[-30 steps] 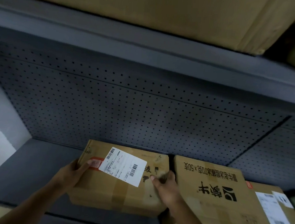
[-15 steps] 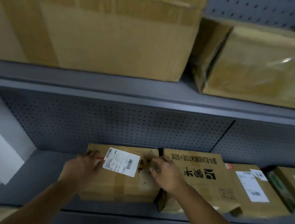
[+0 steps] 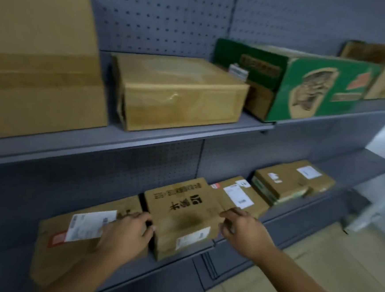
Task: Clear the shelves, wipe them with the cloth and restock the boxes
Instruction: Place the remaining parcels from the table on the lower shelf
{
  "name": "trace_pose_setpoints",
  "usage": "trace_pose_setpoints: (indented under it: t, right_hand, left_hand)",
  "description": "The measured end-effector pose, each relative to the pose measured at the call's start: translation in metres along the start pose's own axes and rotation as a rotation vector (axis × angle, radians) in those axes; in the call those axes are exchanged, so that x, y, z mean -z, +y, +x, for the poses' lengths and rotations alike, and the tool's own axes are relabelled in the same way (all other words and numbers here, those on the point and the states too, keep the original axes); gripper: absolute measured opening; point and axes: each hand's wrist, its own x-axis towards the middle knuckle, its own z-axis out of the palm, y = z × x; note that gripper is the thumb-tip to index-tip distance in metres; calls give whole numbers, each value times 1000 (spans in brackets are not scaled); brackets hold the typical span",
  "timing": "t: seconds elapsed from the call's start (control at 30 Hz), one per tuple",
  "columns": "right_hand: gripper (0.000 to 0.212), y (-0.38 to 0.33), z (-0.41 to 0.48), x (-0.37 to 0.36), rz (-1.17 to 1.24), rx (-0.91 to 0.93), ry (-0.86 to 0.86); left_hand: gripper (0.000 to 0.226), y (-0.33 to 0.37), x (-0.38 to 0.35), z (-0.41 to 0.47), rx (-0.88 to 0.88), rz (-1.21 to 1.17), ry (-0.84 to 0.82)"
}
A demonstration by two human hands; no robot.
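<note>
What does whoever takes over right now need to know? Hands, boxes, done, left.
Left hand: open, palm flat on the labelled box at the left of the lower shelf.
Right hand: open, fingers at the right edge of the printed box, not gripping.
Lower shelf also holds two more labelled boxes to the right. Upper shelf holds brown boxes and a green box.
Done: both shelves look stocked; I can't tell if they were wiped.
Left: no cloth in view; confirm wiping and square up the lower row.
</note>
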Motion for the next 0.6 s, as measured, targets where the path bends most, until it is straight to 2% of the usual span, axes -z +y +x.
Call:
trace_pose_setpoints:
  t: [0.2, 0.3, 0.47, 0.6]
  right_hand:
    - [42, 102, -69, 48, -13, -239, 99]
    - [44, 155, -107, 64, 30, -342, 147]
    - [41, 242, -182, 82, 25, -505, 216]
    - [41, 309, -231, 92, 26, -613, 248]
  left_hand:
    - [36, 99, 10, 37, -137, -86, -16]
    - [45, 150, 1, 61, -186, -169, -43]
    - [17, 267, -8, 76, -293, -191, -76]
    - [35, 346, -25, 90, -381, -159, -73]
